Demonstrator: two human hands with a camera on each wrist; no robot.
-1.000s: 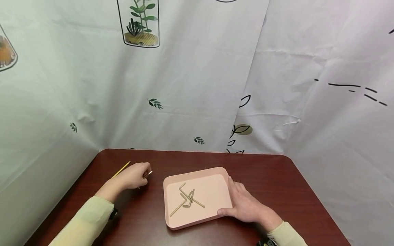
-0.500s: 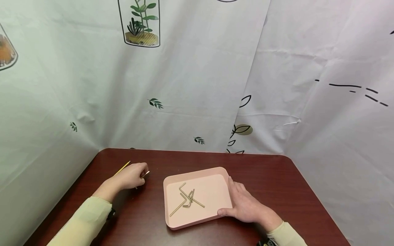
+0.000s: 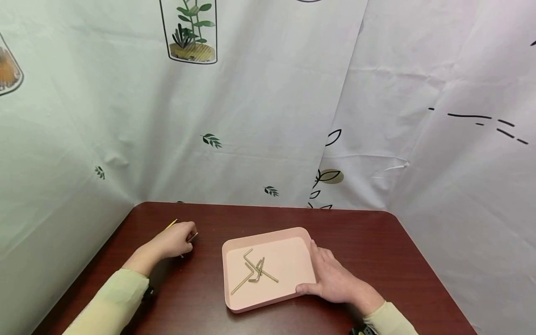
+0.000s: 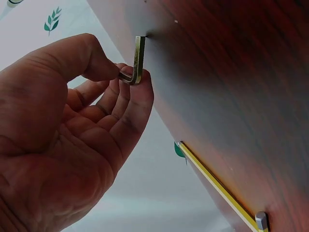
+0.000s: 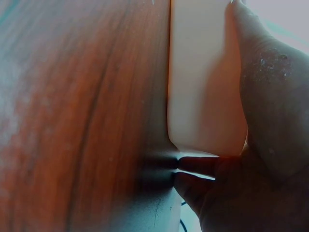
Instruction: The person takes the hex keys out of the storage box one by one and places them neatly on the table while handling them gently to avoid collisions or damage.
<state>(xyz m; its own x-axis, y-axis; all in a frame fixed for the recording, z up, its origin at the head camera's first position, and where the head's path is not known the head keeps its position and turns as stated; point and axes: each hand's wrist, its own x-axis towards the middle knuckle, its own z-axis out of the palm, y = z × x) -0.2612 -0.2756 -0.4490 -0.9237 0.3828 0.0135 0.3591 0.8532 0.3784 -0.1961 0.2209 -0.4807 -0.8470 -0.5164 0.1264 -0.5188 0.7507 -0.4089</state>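
Note:
My left hand [image 3: 171,240] is over the left part of the table, pinching a small L-shaped hex key [image 4: 138,58] between thumb and fingertips. Its short bent end sticks out past the fingers in the left wrist view. Another hex key [image 4: 217,183] lies on the table beside this hand, mostly hidden behind it in the head view. A pink tray [image 3: 289,265] sits slightly askew in front of me, with several hex keys [image 3: 268,275] crossed over one another in its left half. My right hand [image 3: 335,277] grips the tray's near right corner, thumb on the front rim, fingers along the right wall.
The dark red-brown table [image 3: 356,232] carries all of this. White printed cloth [image 3: 251,116] hangs behind it and along both sides. A band of table surface separates the left hand from the tray.
My left hand has drifted a little to the left with its hex key, away from the tray. The right hand and the tray have stayed still.

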